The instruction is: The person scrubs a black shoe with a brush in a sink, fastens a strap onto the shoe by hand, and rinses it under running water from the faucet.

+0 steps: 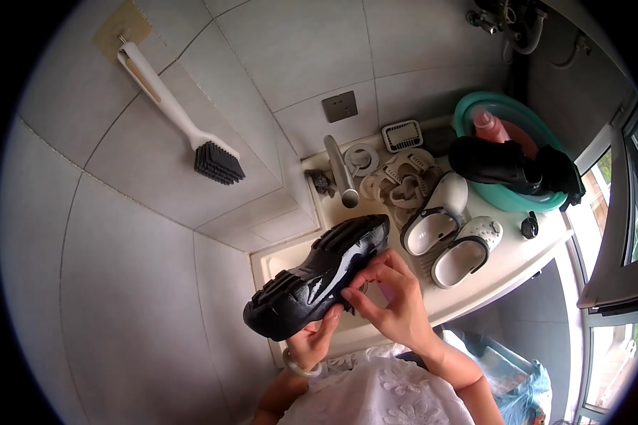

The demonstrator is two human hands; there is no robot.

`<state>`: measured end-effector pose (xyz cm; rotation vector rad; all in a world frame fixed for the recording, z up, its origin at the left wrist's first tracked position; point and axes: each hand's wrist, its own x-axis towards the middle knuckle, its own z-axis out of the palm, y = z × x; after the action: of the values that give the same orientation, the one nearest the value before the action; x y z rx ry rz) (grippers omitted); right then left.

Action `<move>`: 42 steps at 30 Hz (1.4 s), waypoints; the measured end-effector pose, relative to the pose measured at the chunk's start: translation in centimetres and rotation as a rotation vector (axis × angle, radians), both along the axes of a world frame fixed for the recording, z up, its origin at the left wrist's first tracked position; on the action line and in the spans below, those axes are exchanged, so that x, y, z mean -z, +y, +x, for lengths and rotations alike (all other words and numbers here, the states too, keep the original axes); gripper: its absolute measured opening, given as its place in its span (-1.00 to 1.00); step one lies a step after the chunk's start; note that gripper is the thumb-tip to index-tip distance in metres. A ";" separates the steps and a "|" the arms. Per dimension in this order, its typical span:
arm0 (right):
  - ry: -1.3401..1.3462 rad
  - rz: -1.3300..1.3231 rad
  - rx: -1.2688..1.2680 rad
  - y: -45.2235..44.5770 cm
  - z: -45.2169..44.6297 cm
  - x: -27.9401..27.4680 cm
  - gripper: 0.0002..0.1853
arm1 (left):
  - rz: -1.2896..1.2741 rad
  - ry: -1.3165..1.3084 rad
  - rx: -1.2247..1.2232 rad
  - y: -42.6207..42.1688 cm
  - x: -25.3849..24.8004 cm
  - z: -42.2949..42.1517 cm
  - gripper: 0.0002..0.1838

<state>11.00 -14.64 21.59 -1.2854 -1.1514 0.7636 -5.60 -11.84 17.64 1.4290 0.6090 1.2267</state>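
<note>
A black shoe (pixel 319 273) with a chunky, deeply grooved sole is held on its side above the sink, its surface shiny as if wet. My left hand (pixel 310 343), with a pale bangle at the wrist, grips the shoe from below; part of its fingers is hidden behind it. At the shoe's near side, the bent fingers and thumb of my right hand (pixel 395 297) are closed on the upper. Whether they pinch a small part there, I cannot make out. Just beyond the shoe stands the metal faucet (pixel 341 170).
On the white counter (pixel 432 304) lie white clogs (pixel 443 212), beige sandals (pixel 407 177), a soap dish (pixel 402 135) and a small black object (pixel 529 225). A teal basin (pixel 500 195) holds a pink bottle (pixel 489 126) and a black shoe (pixel 493 164). A brush (pixel 170 106) hangs left.
</note>
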 end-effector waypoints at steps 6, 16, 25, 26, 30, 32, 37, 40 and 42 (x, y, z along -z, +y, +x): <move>-0.079 0.057 0.026 0.8 -1.1 -0.3 -0.87 | 0.148 0.126 0.008 0.6 0.3 -0.5 -0.58; -0.093 0.112 0.003 0.7 -1.7 0.1 -0.87 | 0.154 0.108 -0.027 0.5 0.3 0.0 -0.54; 0.049 0.095 0.068 0.9 -1.7 0.4 -0.84 | 0.071 0.059 -0.004 0.2 0.5 0.1 -0.55; 0.000 0.115 0.069 1.0 -1.6 0.3 -0.84 | 0.064 0.009 0.007 0.2 0.3 0.3 -0.54; -0.055 0.105 0.074 0.9 -2.0 -0.7 -0.84 | 0.128 0.025 0.014 0.4 1.0 -0.4 -0.50; -0.068 0.095 0.104 1.1 -2.1 -0.2 -0.84 | 0.089 0.003 0.013 0.3 1.4 -0.2 -0.50; -0.023 0.097 0.067 1.1 -2.1 0.0 -0.83 | 0.081 0.036 -0.002 0.4 1.4 -0.3 -0.49; -0.048 0.104 0.051 1.1 -2.1 -0.1 -0.83 | 0.083 0.024 0.023 0.5 1.3 -0.4 -0.50; -0.055 0.066 0.078 1.2 -2.2 0.2 -0.83 | 0.099 0.002 0.025 0.5 1.5 -0.4 -0.51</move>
<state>8.77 -13.45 21.37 -1.2953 -1.1540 0.6310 -5.98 -11.32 16.15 1.5154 0.5366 1.2508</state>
